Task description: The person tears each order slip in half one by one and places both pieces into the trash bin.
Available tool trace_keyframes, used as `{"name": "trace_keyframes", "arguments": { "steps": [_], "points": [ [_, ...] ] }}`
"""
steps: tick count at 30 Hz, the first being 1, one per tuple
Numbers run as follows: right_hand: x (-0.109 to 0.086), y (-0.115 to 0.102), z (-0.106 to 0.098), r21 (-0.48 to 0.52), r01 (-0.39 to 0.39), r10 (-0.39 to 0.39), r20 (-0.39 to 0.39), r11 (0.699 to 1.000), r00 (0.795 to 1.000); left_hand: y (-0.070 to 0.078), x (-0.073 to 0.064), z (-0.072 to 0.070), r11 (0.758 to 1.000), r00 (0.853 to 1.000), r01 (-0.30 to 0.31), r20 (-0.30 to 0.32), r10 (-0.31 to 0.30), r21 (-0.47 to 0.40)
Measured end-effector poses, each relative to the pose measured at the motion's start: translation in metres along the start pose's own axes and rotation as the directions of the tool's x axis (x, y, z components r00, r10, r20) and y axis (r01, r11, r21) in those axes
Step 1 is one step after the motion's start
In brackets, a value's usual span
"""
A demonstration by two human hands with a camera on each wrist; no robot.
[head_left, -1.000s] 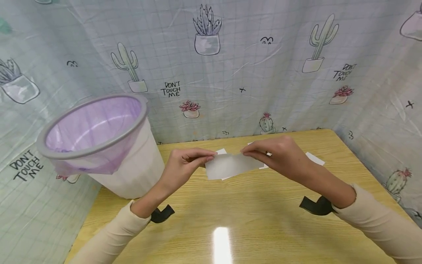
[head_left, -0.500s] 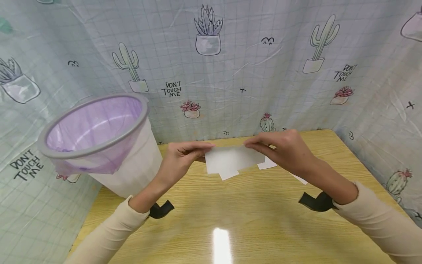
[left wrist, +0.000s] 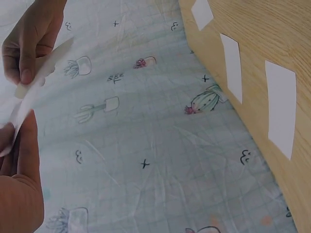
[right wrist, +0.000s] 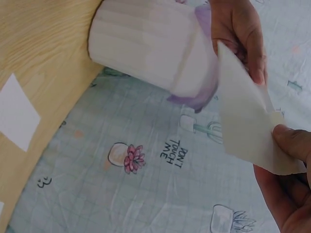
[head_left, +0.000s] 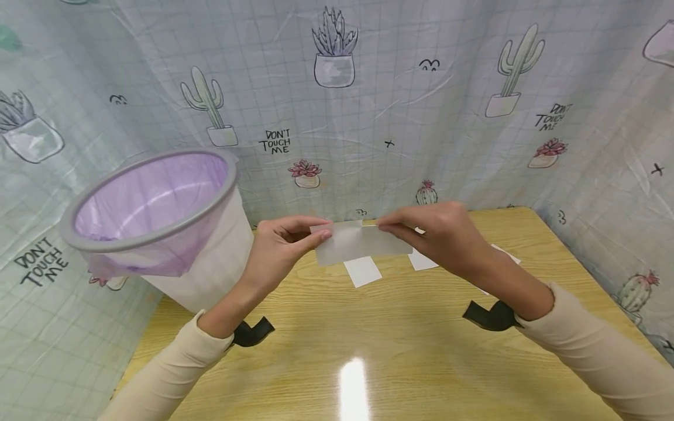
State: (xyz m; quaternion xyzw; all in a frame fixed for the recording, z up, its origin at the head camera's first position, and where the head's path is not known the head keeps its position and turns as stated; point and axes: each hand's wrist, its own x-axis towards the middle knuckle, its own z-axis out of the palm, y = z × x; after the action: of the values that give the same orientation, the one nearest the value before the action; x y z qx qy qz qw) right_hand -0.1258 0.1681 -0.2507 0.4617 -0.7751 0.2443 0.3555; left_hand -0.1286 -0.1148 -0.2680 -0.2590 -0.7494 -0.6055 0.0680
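Between my hands, above the table, is a white piece of paper (head_left: 368, 241). My left hand (head_left: 276, 248) pinches its left end between thumb and fingers. With thumb and index finger, my right hand (head_left: 444, 234) pinches the upper edge farther right. A step shows in that edge between the two grips, the left part standing higher. In the right wrist view, the paper (right wrist: 248, 119) hangs as a broad flap from the right thumb (right wrist: 291, 141). Seen nearly edge-on in the left wrist view, the paper (left wrist: 29, 104) has an uneven edge near the right fingers.
Several white paper pieces lie on the wooden table (head_left: 411, 339), among them one square piece (head_left: 363, 271) below the held paper and another (head_left: 423, 261) by the right hand. A white bin (head_left: 210, 269) with a purple liner (head_left: 152, 193) stands at left. A patterned curtain (head_left: 368, 105) hangs behind.
Both hands have shifted left and slightly up with the paper, uncovering more of the pieces on the table. The upper edge, straight half a second ago, now has a step in it.
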Motion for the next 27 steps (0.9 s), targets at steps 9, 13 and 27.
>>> {"name": "trace_keyframes", "arguments": {
  "steps": [9, 13, 27],
  "points": [
    [0.002, -0.001, 0.001, 0.009, 0.011, -0.011, 0.001, 1.0, 1.0, 0.002, -0.001, -0.003, 0.997, 0.997, -0.072, -0.018, 0.072, 0.023],
    [0.003, -0.002, 0.001, 0.01, 0.024, -0.024, -0.012, 1.0, 1.0, 0.003, 0.0, -0.004, 0.995, 0.996, -0.093, -0.012, 0.093, 0.029],
    [0.007, 0.001, 0.002, 0.015, 0.0, 0.001, -0.087, 1.0, 0.996, 0.004, -0.002, -0.028, 0.999, 0.989, -0.032, -0.142, 0.032, 0.003]
  ]
}}
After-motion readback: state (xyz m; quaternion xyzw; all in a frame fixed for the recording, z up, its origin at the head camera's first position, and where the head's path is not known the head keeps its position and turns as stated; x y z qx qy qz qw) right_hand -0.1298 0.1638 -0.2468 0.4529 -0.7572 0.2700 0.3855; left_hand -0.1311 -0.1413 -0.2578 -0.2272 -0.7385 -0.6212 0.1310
